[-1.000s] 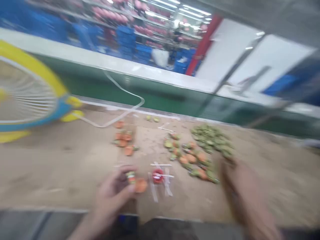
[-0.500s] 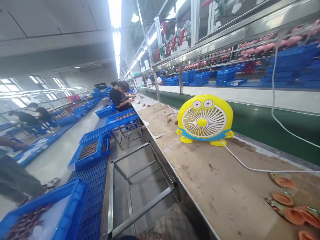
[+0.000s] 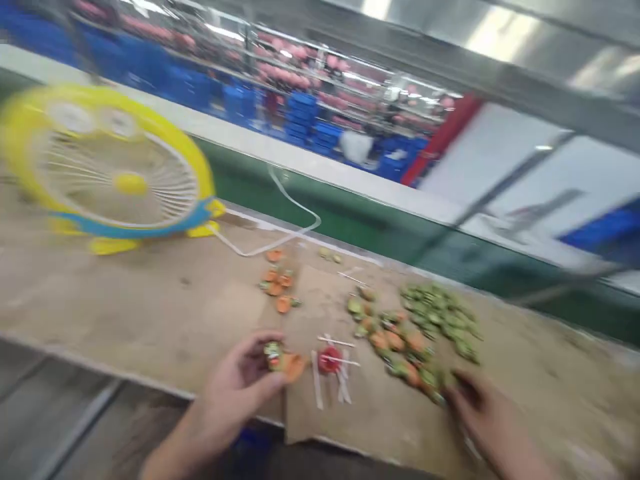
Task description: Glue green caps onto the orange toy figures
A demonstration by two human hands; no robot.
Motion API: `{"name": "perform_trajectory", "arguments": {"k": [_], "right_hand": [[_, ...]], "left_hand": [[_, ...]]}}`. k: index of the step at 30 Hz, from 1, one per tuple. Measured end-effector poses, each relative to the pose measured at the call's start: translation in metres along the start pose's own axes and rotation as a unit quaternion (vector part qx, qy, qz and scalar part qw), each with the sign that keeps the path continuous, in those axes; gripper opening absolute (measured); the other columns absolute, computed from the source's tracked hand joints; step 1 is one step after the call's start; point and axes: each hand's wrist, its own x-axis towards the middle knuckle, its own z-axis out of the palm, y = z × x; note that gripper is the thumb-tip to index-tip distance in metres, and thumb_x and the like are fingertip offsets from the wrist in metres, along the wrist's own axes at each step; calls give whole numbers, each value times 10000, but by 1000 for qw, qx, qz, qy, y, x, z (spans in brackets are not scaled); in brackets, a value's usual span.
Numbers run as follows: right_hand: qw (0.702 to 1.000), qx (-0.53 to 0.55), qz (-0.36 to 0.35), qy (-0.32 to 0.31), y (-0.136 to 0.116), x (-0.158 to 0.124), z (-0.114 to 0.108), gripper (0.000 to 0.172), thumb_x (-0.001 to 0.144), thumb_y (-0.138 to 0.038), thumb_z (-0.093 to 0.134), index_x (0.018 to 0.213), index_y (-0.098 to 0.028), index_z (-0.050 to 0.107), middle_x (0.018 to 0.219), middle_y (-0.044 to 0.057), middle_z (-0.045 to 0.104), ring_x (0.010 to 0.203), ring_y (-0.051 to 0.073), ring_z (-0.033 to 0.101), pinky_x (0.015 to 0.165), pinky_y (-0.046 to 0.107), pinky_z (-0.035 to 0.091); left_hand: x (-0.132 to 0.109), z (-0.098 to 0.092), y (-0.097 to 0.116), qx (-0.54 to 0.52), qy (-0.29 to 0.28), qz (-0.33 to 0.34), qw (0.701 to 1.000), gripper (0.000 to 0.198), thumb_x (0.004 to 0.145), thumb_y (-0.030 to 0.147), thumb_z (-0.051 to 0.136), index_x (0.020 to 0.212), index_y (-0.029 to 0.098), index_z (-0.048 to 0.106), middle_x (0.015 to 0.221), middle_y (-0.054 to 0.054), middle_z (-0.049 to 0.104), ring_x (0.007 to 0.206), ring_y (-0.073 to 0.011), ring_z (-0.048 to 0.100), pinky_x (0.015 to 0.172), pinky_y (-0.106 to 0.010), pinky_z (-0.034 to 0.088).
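Observation:
My left hand [image 3: 235,390] pinches a small green-and-orange painted piece [image 3: 293,367], whose orange part looks like a shallow cup. To its right lies a small red pot [image 3: 329,360] with thin white sticks on and around it. My right hand [image 3: 493,423], blurred, is at the near right edge of a group of orange-and-green pieces [image 3: 395,343]; whether it holds one I cannot make out. Behind that group is a pile of green pieces [image 3: 440,317]. Several orange pieces [image 3: 280,283] lie beyond my left hand.
At the left of the cardboard-covered bench [image 3: 210,347] stands a yellow fan [image 3: 131,183], its white cord [image 3: 250,253] running behind the orange pieces. A green belt [image 3: 350,220] passes along the bench's far side. Blue crates [image 3: 300,117] stand beyond, under metal rails.
My view has swung right and down along the bench. The fan now appears at the left, and both my hands have come into view, the left one with a painted piece.

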Motion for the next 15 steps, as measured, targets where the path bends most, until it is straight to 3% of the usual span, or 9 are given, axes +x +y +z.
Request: {"name": "perform_trajectory", "arguments": {"k": [1, 3, 6, 9, 12, 15], "right_hand": [[1000, 19, 22, 9, 8, -12, -18, 477, 831, -635, 729, 980, -184, 769, 942, 142, 801, 811, 306, 768, 783, 504, 648], [993, 111, 23, 22, 3, -33, -33, 522, 802, -642, 734, 1033, -175, 771, 957, 155, 811, 835, 319, 781, 773, 486, 661], [959, 275, -68, 16, -40, -58, -21, 372, 846, -490, 791, 1082, -204, 773, 963, 110, 807, 845, 248, 782, 744, 361, 668], [917, 365, -157, -21, -89, -81, -4, 250, 871, -352, 820, 1106, -273, 788, 1052, 83, 789, 866, 205, 776, 743, 283, 661], [891, 396, -211, -68, -121, -95, 7, 278, 886, -344, 816, 1159, -326, 770, 1082, 64, 771, 889, 196, 761, 750, 266, 656], [886, 381, -250, -93, -139, -100, 15, 280, 897, -361, 806, 1169, -325, 752, 1066, 53, 774, 940, 203, 751, 791, 271, 650]], "left_hand": [[4, -1, 1, 25, 23, -1, 999, 412, 685, 330, 957, 1047, 227, 789, 1070, -70, 755, 1003, -251, 705, 860, -321, 600], [8, 3, -1, 56, 9, -38, 998, 362, 664, 317, 967, 977, 231, 807, 1064, -69, 757, 1021, -264, 698, 850, -310, 601], [2, 24, -5, 8, 0, -46, 999, 355, 618, 326, 989, 905, 238, 799, 1012, -55, 770, 956, -253, 707, 773, -291, 595], [-4, 44, -8, -53, -23, -38, 998, 343, 598, 284, 1005, 848, 221, 780, 1034, -71, 798, 983, -251, 725, 779, -284, 588], [-3, 50, -10, -75, -74, -37, 994, 289, 647, 215, 978, 846, 216, 768, 1030, -74, 810, 938, -235, 743, 749, -291, 603], [-3, 45, -9, -64, -105, -2, 992, 248, 692, 153, 943, 863, 226, 779, 1017, -64, 819, 961, -230, 761, 780, -290, 624]]}}
